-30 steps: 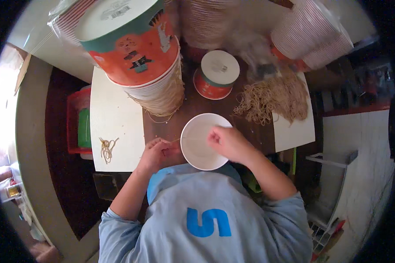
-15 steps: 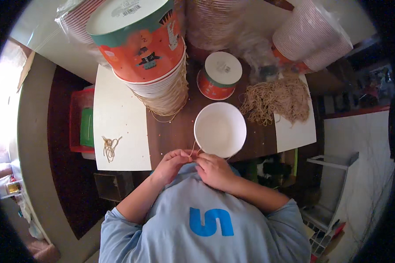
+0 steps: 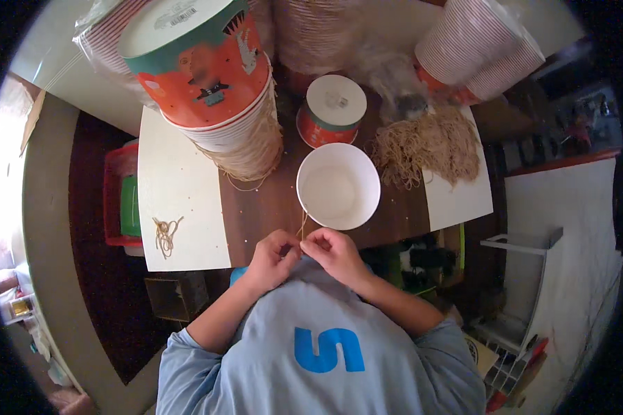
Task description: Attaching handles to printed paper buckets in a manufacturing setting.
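Note:
Close to my body at the table's near edge, both hands work on a thin tan cord (image 3: 302,223). The cord runs up from my fingers to the near left rim of a white paper bucket (image 3: 339,185), whose open mouth faces up. My left hand (image 3: 272,260) is pinched around the cord, its fingers curled. My right hand (image 3: 333,253) pinches the cord beside it, thumb and fingertips together. The cord's ends are too small to make out between the fingers.
A tall stack of printed buckets (image 3: 201,86) wound with cord stands left, a small upturned bucket (image 3: 334,111) behind. A tan cord heap (image 3: 429,146) lies right, a small bundle (image 3: 165,236) on the left white panel. Wrapped bucket stacks (image 3: 467,48) line the back.
My hands have drawn slightly apart, and the cord now hangs in a narrow strand from the rim. The whole view has shifted a little.

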### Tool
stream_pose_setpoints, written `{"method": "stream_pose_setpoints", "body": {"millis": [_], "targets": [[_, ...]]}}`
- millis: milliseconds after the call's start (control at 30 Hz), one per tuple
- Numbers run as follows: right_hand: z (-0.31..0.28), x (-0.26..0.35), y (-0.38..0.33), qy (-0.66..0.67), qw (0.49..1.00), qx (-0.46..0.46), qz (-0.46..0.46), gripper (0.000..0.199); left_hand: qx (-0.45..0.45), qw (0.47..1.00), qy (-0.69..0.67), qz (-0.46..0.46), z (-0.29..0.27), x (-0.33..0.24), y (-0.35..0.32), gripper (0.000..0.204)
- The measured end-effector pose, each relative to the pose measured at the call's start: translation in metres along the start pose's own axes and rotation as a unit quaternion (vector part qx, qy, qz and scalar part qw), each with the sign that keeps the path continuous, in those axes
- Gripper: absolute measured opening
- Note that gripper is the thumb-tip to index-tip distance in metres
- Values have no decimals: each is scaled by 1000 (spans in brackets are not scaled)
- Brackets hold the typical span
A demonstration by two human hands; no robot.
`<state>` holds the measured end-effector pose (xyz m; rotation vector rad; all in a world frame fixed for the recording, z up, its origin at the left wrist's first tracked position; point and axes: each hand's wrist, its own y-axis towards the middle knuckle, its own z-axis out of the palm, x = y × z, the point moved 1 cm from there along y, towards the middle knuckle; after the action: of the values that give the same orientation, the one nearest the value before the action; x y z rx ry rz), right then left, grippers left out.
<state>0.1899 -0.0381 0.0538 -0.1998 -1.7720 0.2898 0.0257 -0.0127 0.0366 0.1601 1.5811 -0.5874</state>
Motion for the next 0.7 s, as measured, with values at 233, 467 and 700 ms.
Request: {"method": "stream_pose_setpoints", "body": {"millis": [233,467,700], "targets": [[7,-13,5,21,1000,-19,4,13,-28,993,112,12,-1,-21,2,24],[10,-5,4,-42,993,-66,-84,11,6,930,320,180,-1,-17,26,39],[12,-12,4,-128,979,-98,-122,10,-110,909,338,219,-4,0,25,27]]}}
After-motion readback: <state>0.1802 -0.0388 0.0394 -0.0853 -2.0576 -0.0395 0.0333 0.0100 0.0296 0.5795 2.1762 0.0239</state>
